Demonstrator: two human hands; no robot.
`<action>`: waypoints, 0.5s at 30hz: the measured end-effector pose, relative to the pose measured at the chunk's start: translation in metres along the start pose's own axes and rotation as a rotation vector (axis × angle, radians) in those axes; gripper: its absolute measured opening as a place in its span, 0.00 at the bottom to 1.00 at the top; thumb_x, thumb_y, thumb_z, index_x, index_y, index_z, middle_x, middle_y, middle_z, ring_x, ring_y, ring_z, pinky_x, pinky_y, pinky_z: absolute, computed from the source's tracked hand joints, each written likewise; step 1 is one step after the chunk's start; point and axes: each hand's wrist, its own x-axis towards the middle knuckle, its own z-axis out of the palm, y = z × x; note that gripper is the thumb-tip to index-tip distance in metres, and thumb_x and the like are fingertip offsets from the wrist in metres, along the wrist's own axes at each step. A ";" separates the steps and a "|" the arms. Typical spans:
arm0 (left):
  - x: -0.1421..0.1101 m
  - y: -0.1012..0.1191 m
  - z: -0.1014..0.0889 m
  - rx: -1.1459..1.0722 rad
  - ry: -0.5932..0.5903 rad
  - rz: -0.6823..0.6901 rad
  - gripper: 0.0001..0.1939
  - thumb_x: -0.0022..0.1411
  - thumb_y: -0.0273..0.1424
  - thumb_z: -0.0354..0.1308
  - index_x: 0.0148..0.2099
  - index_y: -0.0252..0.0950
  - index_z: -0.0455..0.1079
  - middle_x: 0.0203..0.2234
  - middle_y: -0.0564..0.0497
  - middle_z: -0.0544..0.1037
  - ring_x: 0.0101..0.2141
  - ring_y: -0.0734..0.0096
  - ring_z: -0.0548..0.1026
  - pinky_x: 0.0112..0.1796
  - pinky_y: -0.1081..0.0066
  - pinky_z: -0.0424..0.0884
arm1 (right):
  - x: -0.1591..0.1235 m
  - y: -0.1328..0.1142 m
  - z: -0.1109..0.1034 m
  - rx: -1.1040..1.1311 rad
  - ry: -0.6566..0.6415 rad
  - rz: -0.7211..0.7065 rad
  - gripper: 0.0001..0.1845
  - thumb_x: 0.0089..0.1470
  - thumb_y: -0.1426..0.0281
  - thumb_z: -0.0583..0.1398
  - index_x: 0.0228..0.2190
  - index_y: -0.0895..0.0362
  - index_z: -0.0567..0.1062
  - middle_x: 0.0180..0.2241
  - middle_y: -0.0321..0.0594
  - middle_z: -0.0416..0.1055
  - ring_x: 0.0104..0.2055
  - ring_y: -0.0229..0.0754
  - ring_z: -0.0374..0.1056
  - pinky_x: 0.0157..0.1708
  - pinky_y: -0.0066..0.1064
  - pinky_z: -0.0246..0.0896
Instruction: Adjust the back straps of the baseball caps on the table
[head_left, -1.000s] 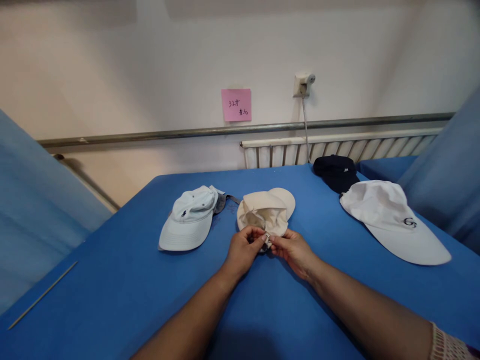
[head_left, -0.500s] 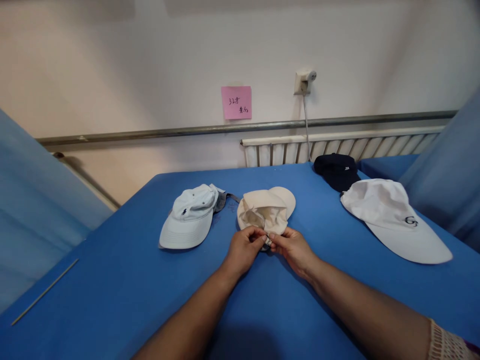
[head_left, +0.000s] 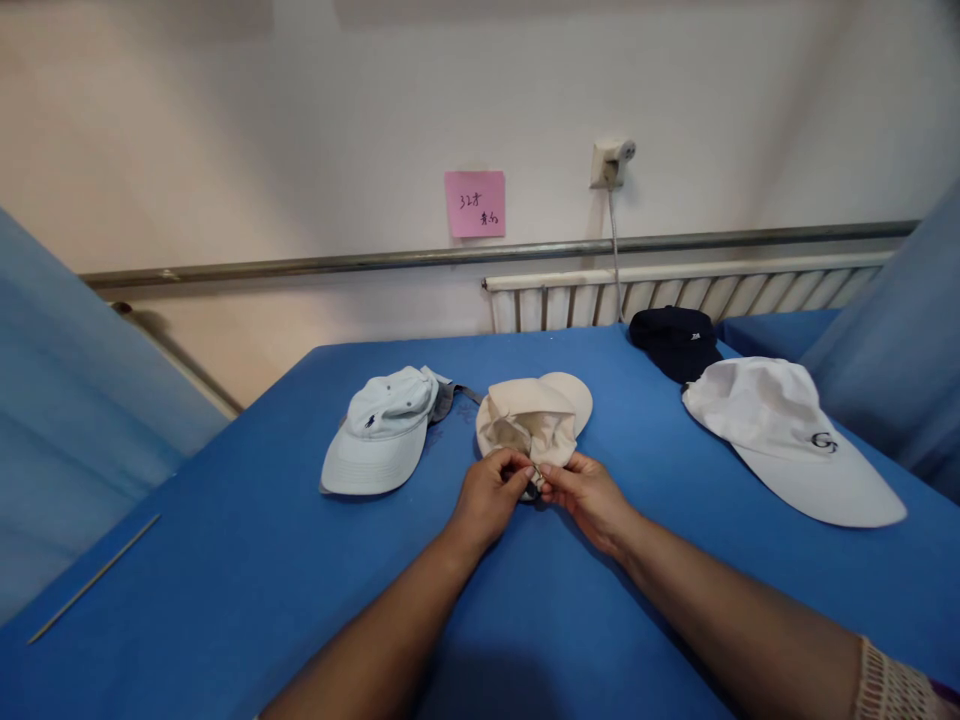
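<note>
A beige baseball cap lies in the middle of the blue surface, its brim pointing away to the right and its opening facing me. My left hand pinches the near edge of the cap at its back strap, thumb against fingers. From the other side, my right hand pinches the same strap area, fingertips almost touching the left ones. A small dark part and a bit of metal show between the fingertips, too small to make out fully. To the left sits a pale blue cap, partly over a grey one.
At the right lie a white long-brimmed cap and a navy cap. A thin stick rests at the left of the blue cover. Behind are a metal rail, a radiator and a plugged-in cord.
The hands stay at the cap's back strap, with only small shifts of the fingertips. The whole view has moved very slightly; the other caps lie where they were.
</note>
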 end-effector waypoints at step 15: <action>-0.008 0.012 0.001 0.353 -0.084 0.375 0.22 0.56 0.27 0.62 0.54 0.39 0.67 0.47 0.45 0.73 0.48 0.60 0.71 0.49 0.60 0.68 | 0.004 -0.005 -0.006 0.122 0.083 0.008 0.19 0.38 0.65 0.74 0.32 0.59 0.79 0.27 0.35 0.75 0.26 0.32 0.68 0.29 0.25 0.65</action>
